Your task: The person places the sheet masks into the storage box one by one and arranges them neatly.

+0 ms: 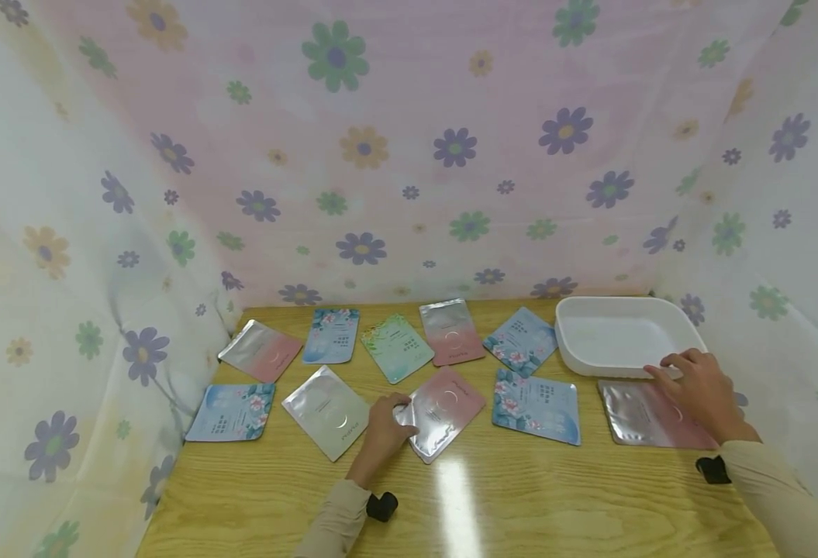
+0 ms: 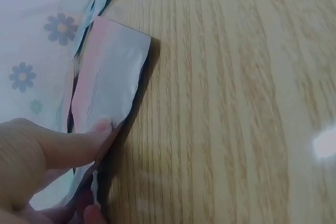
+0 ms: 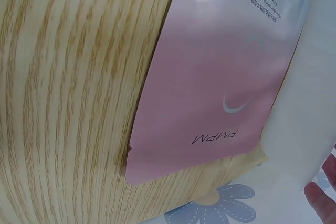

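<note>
In the head view my left hand (image 1: 383, 430) pinches the left edge of a pink and silver face mask packet (image 1: 443, 411). The left wrist view shows the thumb (image 2: 97, 135) on top of this packet (image 2: 118, 72) and its edge tilted up off the table; other fingers are partly hidden below. My right hand (image 1: 705, 395) grips the front rim of a white tray (image 1: 607, 370) with curled fingers. Under that hand lies another pink and silver packet (image 1: 635, 422), marked PMPM; in the right wrist view the fingers (image 3: 320, 203) appear only at the edge.
Beside my left hand lies a pale green packet (image 1: 321, 415). Several blue floral packets (image 1: 537, 407), a green one (image 1: 396, 349) and more pink ones (image 1: 450, 333) are spread across the wooden table (image 1: 520, 504). A flowered curtain (image 1: 409, 155) encloses the back and sides.
</note>
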A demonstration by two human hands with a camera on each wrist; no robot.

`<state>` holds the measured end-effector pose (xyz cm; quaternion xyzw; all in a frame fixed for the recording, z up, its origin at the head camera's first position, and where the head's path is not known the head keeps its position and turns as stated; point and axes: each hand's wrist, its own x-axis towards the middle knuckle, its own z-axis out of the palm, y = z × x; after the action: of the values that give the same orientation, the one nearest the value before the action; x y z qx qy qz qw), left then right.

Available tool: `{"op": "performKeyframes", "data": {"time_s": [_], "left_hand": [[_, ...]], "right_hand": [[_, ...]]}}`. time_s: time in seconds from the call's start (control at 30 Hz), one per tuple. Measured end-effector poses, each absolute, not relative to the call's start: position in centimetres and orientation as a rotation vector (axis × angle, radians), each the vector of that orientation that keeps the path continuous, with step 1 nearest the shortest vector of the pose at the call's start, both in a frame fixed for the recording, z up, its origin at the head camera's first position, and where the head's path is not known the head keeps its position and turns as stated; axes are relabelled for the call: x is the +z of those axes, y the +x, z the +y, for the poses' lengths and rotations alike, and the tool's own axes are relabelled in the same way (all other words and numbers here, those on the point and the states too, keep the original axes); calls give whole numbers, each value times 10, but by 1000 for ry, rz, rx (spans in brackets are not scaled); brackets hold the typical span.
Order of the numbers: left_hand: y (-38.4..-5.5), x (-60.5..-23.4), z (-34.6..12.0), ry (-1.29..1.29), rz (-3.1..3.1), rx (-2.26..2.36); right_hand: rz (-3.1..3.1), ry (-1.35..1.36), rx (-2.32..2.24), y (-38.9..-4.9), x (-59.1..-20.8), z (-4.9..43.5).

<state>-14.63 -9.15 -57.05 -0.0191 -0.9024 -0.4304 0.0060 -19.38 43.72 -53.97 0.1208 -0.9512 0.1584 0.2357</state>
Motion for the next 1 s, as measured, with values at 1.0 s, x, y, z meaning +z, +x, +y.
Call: {"op": "performKeyframes", "data": {"time_s": [1.0], "left_hand": [[-139, -515, -84, -77, -2243, -2484]], "right_hand": [[-2611, 295, 462, -192, -539, 436]]}}
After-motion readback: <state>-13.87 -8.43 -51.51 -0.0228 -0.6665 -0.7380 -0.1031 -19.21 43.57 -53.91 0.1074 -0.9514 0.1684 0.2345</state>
